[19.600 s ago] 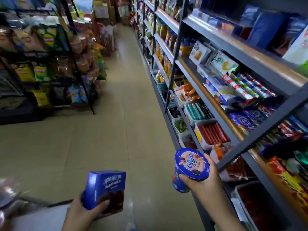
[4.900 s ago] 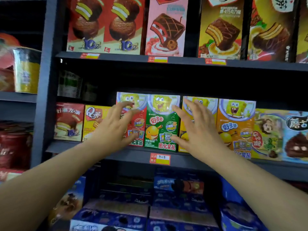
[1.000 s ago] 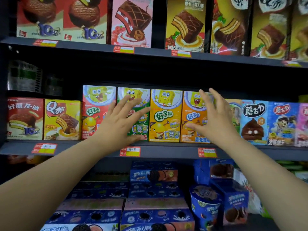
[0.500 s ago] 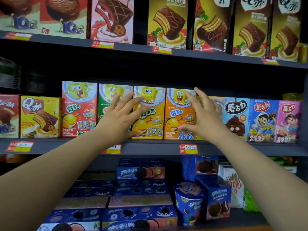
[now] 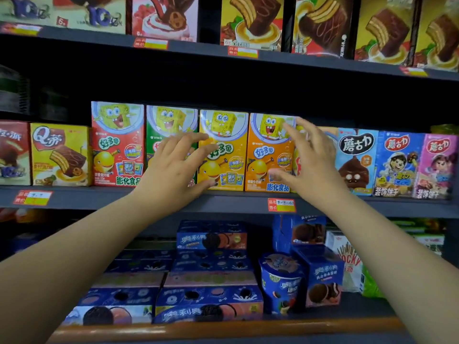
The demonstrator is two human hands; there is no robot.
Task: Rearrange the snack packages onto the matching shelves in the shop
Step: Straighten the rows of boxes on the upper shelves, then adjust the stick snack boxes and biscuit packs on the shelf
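A row of cartoon snack boxes stands on the middle shelf (image 5: 223, 201): red (image 5: 116, 142), green (image 5: 171, 122), yellow (image 5: 226, 145) and orange (image 5: 267, 155). My left hand (image 5: 173, 167) is spread open in front of the green and yellow boxes. My right hand (image 5: 313, 157) is spread open over the right edge of the orange box and hides the box behind it. Neither hand holds anything. On the lower shelf stand a blue cookie cup (image 5: 282, 281) and a small blue cookie box (image 5: 320, 276).
Mushroom-biscuit boxes (image 5: 355, 160) stand right of my right hand; chocolate pie boxes (image 5: 59, 155) stand at the left. Large pie boxes (image 5: 250, 21) fill the top shelf. Stacked blue cookie cartons (image 5: 208, 294) and a Pocky box (image 5: 347, 266) fill the lower shelf.
The view has drifted, so the box row sits further right in the frame. Both hands remain spread in front of the boxes; my right hand has edged slightly right along the row.
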